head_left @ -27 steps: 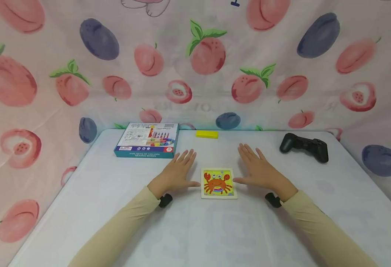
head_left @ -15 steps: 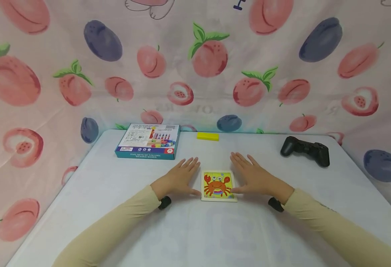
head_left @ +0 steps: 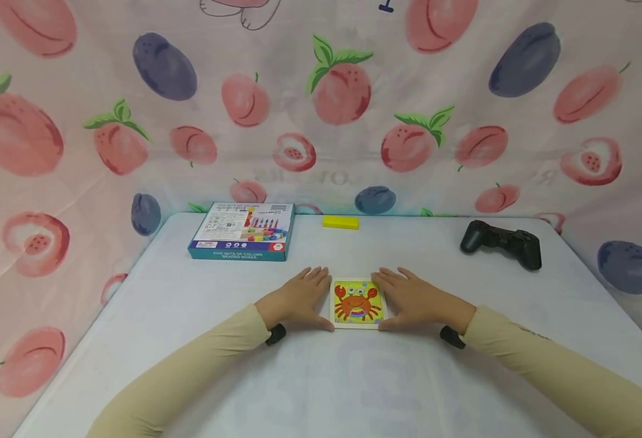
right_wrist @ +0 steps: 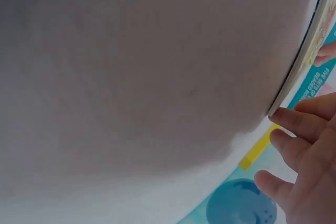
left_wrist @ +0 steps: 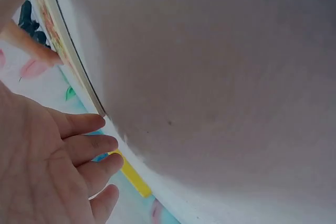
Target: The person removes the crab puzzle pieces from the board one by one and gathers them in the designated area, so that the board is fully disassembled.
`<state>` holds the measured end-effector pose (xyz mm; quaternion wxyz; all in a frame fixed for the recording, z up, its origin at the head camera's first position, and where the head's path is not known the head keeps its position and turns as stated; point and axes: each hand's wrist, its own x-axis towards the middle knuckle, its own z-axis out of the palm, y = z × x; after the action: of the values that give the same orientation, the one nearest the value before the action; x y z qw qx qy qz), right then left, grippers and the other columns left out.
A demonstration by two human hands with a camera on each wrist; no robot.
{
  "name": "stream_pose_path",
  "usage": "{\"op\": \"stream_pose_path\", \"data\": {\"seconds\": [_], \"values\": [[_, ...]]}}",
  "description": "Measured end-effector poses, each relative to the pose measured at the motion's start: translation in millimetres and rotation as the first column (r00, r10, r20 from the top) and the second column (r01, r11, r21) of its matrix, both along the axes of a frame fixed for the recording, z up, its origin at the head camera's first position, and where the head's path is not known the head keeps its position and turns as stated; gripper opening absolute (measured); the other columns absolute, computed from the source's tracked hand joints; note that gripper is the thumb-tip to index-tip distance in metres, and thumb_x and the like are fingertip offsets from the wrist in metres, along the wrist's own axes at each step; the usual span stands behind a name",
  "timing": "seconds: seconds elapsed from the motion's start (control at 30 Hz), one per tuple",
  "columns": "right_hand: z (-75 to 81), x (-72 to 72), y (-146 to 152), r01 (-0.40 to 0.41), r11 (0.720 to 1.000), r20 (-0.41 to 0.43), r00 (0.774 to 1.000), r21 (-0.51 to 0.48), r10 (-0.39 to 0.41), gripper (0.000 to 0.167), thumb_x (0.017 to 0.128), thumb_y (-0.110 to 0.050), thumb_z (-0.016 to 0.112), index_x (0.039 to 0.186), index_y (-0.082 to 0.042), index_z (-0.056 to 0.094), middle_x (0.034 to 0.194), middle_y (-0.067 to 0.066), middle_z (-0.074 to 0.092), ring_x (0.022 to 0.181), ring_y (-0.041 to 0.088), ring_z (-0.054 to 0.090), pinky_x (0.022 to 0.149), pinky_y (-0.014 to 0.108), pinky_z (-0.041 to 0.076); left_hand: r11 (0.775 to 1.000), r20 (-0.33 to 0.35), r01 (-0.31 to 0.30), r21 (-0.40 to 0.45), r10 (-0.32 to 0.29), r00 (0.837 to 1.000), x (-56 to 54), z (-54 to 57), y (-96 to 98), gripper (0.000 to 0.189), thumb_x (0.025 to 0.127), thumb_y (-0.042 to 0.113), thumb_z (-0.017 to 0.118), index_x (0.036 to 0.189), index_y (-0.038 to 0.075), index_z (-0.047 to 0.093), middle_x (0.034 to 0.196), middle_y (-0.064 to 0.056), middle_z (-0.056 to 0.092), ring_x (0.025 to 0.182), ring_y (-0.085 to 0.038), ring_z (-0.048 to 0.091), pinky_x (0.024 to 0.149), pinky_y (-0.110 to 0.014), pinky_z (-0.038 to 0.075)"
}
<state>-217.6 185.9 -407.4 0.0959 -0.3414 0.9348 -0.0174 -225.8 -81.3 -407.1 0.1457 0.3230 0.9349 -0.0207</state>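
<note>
A square crab picture puzzle (head_left: pixel 357 302) in a pale frame lies flat on the white table. My left hand (head_left: pixel 297 302) is at its left side, thumb by the near corner and fingers by the far one. My right hand (head_left: pixel 420 301) mirrors this on the right, its fingertips and thumb overlapping the frame's corners from above. In the left wrist view, the index fingertip meets the end of the frame edge (left_wrist: pixel 79 66), with the fingers fairly straight. The right wrist view has a fingertip touching the frame's corner (right_wrist: pixel 273 109); the thumb is out of sight there.
Behind the left hand lies a flat boxed toy set (head_left: pixel 241 231). A yellow block (head_left: pixel 340 222) sits at the table's back edge, and a black game controller (head_left: pixel 500 243) lies at the back right. A fruit-print curtain (head_left: pixel 342 152) hangs behind the table (head_left: pixel 353 389).
Both hands have come inward and nearer the body, from beside the puzzle to its corners. The puzzle and other objects have stayed put.
</note>
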Motion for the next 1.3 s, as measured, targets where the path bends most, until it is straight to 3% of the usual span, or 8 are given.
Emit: {"op": "stream_pose_path", "data": {"seconds": [0.57,0.83,1.3], "values": [[2.6,-1.7,-4.4,0.027,0.999,0.065,0.998,-0.039,-0.025,0.101,0.073,-0.065,0.066,0.146,-0.005,0.03,0.152,0.014,0.033,0.141,0.03,0.03,0.116,0.054,0.021,0.999,0.051,-0.007,0.032,0.005,0.999,-10.6,4.3,0.0,0.11,0.068,0.073,0.063,0.15,0.011,0.022,0.159,-0.007,0.016,0.148,-0.024,0.011,0.122,-0.04,0.007],[-0.4,-11.3,3.2,0.1,0.988,0.2,0.977,-0.114,-0.076,0.092,0.073,-0.053,0.074,0.146,-0.012,0.035,0.152,0.007,0.034,0.141,0.029,0.031,0.115,0.051,0.027,0.999,0.059,-0.005,0.053,0.002,0.998,-10.9,4.7,0.2,0.109,0.068,0.07,0.066,0.149,0.01,0.025,0.158,-0.008,0.018,0.147,-0.025,0.013,0.121,-0.041,0.009],[0.8,-13.1,3.5,0.04,0.994,0.177,0.984,-0.104,-0.021,0.086,0.075,-0.053,0.072,0.141,-0.007,0.042,0.151,0.009,0.035,0.14,0.03,0.033,0.114,0.052,0.027,0.998,0.063,-0.02,0.061,0.017,0.998,-11.0,2.4,-0.3,0.11,0.067,0.07,0.067,0.149,0.011,0.025,0.158,-0.008,0.019,0.147,-0.025,0.013,0.121,-0.042,0.009]]}}
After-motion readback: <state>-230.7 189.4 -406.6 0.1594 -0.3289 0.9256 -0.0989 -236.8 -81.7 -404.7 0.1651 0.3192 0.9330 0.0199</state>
